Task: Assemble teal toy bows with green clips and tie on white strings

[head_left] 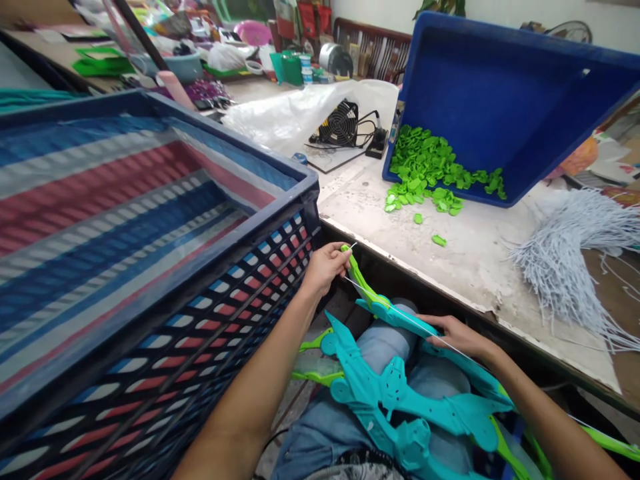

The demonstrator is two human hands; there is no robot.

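Observation:
My left hand [326,265] pinches the lime-green tip of a teal and green plastic toy bow [380,308], just below the table edge. My right hand [457,335] rests on the bow's teal middle and holds a thin white string [400,315] that runs taut up to the green tip. More teal bow parts [400,400] lie piled on my lap, over blue jeans.
A large blue crate [150,267] lined with a striped bag stands at my left. On the worn table [470,260], a tilted blue bin [500,100] spills small green plastic pieces [425,173]. A bundle of white strings [570,260] lies at right; a small fan [340,123] sits behind.

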